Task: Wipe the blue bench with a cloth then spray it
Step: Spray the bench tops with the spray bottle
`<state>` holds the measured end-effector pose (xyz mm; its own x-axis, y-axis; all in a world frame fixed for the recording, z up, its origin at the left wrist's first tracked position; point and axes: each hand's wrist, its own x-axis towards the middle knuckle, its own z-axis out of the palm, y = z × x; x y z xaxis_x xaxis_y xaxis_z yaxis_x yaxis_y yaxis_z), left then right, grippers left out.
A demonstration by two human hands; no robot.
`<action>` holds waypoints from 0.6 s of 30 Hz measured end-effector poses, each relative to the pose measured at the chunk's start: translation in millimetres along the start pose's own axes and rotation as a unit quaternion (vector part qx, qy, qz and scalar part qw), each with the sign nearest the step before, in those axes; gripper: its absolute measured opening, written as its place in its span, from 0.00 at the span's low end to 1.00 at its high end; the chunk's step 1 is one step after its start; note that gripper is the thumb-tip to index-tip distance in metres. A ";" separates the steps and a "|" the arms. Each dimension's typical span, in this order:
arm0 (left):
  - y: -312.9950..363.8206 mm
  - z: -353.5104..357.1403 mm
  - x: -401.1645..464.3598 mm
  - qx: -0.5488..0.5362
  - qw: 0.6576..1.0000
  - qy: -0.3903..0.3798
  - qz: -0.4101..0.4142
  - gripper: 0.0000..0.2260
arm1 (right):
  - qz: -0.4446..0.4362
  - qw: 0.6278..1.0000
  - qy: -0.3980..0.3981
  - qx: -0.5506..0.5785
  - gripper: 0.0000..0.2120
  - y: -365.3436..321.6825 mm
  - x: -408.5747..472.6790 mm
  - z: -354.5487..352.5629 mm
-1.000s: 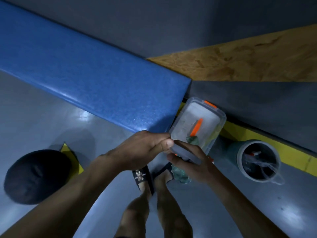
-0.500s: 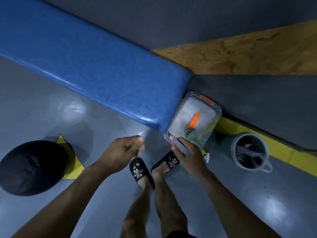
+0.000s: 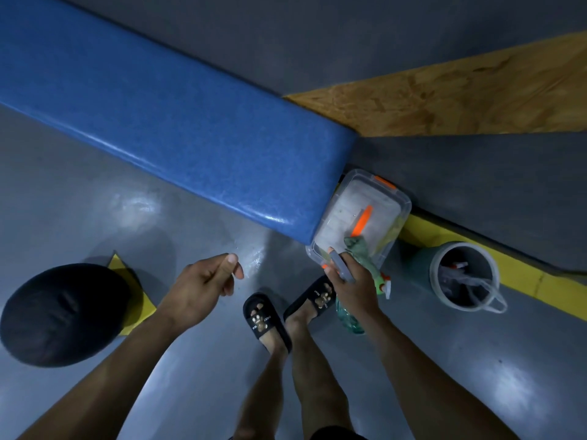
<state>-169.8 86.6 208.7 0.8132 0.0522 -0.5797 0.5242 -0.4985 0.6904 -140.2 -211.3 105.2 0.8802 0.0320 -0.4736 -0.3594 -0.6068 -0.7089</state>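
Note:
The blue bench point(image 3: 178, 128) runs diagonally from the upper left to the middle of the view. At its near end, a clear plastic box point(image 3: 346, 214) with orange latches sits on the floor. My right hand point(image 3: 352, 281) hovers at the box's near edge, gripping a teal spray bottle point(image 3: 349, 319) together with a grey bar point(image 3: 341, 268). A green cloth point(image 3: 360, 252) sticks out from under its fingers over the box. My left hand point(image 3: 203, 281) hangs over the floor left of my feet, fingers loosely curled and holding nothing.
A grey bucket point(image 3: 460, 274) holding plastic items stands right of the box, by a yellow floor line point(image 3: 540, 281). A dark round object point(image 3: 60, 312) lies on the floor at the left. A plywood board point(image 3: 460, 100) lies behind the bench end. My sandalled feet point(image 3: 286, 312) stand between my hands.
The left hand let go of the box and drew back to the left. The box went from being held up at the bench end down to the floor. The right hand kept its hold.

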 end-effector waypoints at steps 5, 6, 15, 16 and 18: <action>7.7 1.5 12.2 -0.009 1.000 -0.001 -0.009 0.20 | 0.007 1.000 0.024 0.015 0.11 -18.3 42.7 -15.4; 9.5 2.0 15.6 -0.011 1.000 -0.001 -0.011 0.20 | 0.019 1.000 0.021 0.012 0.08 -20.6 54.9 -19.1; 32.4 8.7 46.4 -0.018 0.999 0.009 -0.036 0.20 | 0.063 0.997 0.048 -0.024 0.07 -40.0 123.5 -64.3; 36.4 9.9 49.3 -0.020 0.999 0.013 -0.038 0.20 | 0.058 0.996 0.054 -0.027 0.07 -42.1 131.0 -69.9; 41.8 12.6 55.1 -0.045 0.998 0.018 -0.045 0.20 | 0.054 0.996 0.055 -0.038 0.08 -49.6 143.9 -81.7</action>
<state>-106.3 57.7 200.3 0.7700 0.1249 -0.6257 0.6143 -0.4100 0.6742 29.5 -241.4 114.9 0.8678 -0.1217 -0.4819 -0.4331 -0.6606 -0.6132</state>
